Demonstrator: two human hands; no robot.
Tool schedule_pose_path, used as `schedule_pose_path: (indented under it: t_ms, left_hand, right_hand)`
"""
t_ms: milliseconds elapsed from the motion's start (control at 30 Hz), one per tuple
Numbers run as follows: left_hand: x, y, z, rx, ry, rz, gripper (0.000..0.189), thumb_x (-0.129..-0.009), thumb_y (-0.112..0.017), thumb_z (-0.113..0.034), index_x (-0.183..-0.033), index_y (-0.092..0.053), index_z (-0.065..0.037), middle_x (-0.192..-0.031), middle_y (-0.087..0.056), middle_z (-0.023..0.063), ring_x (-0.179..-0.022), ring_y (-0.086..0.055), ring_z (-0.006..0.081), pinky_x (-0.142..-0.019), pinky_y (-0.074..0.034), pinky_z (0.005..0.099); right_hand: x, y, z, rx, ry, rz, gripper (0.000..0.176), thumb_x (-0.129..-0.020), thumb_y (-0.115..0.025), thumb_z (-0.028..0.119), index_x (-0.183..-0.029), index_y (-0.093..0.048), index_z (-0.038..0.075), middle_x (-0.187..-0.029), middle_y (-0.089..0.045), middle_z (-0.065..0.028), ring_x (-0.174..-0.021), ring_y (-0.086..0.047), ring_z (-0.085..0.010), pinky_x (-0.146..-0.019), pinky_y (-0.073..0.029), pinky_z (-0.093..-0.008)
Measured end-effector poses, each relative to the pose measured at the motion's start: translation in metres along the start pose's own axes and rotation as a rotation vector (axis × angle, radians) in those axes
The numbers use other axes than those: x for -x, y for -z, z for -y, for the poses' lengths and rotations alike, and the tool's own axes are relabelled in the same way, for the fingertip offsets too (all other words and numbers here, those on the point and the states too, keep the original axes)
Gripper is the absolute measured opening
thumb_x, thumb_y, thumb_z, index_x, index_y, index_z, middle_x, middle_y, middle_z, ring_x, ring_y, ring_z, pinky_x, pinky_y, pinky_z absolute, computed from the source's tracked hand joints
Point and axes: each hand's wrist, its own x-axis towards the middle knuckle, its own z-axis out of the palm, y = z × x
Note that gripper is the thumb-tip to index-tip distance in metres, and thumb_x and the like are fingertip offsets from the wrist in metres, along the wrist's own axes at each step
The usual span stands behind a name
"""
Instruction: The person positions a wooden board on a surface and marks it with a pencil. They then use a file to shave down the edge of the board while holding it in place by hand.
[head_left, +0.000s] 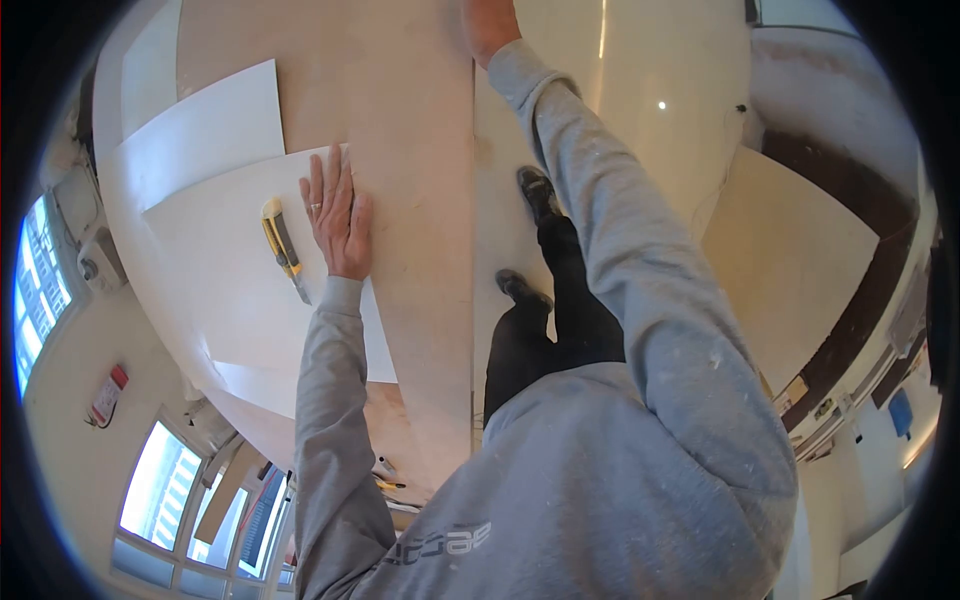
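Note:
My left hand (338, 215) lies flat, palm down, on a large white sheet (230, 290), its fingers stretched out close together and a ring on one of them. Just left of it, a yellow and black utility knife (281, 240) rests on the same sheet with its blade out. Another white sheet (215, 125) lies on the table beyond. My right hand (489, 28) reaches far forward to the top edge of the view. Only its wrist and back part show; the fingers are out of frame, so what it touches is hidden.
The pinkish-brown table (425, 230) ends in a straight edge beside my legs. A pen and other small tools (387, 480) lie at its near end. On the right, a large pale board (790, 250) stands by a dark brown surface. Windows (160, 485) line the left wall.

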Motion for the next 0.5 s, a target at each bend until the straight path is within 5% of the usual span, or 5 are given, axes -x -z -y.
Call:
schedule_pose_path:
  t_ms: [67,167,300,500]
  left_hand:
    - [0.000,0.000,-0.001,0.003,0.004,0.004,0.060,-0.111,-0.038,-0.043,-0.159,-0.051,-0.010,-0.171,-0.041,0.0104,-0.163,-0.022,0.0358,-0.132,-0.005,0.0546]
    - [0.000,0.002,-0.002,0.015,0.012,0.017,0.061,-0.111,-0.037,-0.043,-0.161,-0.048,-0.009,-0.171,-0.040,0.0109,-0.163,-0.021,0.0366,-0.132,-0.005,0.0551]
    - [0.001,0.002,0.003,0.012,-0.004,0.049,0.063,-0.111,-0.038,-0.042,-0.162,-0.045,-0.007,-0.171,-0.040,0.0113,-0.164,-0.020,0.0368,-0.132,-0.004,0.0554]
    - [0.001,0.002,0.003,0.016,-0.015,0.039,0.063,-0.111,-0.039,-0.041,-0.163,-0.044,-0.006,-0.170,-0.041,0.0116,-0.164,-0.020,0.0373,-0.132,-0.004,0.0554]
  right_hand:
    - [0.006,0.026,-0.008,-0.101,-0.081,0.060,0.068,-0.114,-0.037,0.044,-0.166,-0.030,0.000,-0.167,-0.028,-0.0339,-0.153,-0.035,-0.0443,-0.128,-0.022,-0.0540]
    - [-0.030,0.133,0.081,-0.981,-0.576,0.018,0.073,-0.113,-0.040,0.051,-0.165,-0.032,0.000,-0.169,-0.026,-0.0330,-0.157,-0.029,-0.0433,-0.131,-0.018,-0.0501]
    - [-0.037,0.071,0.069,-0.688,-0.442,0.062,0.079,-0.110,-0.042,0.057,-0.164,-0.031,0.000,-0.167,-0.031,-0.0288,-0.152,-0.036,-0.0395,-0.127,-0.024,-0.0488]
    - [-0.033,0.097,0.051,-0.783,-0.583,0.123,0.084,-0.108,-0.044,0.064,-0.163,-0.033,0.002,-0.162,-0.040,-0.0239,-0.143,-0.046,-0.0345,-0.118,-0.033,-0.0477]
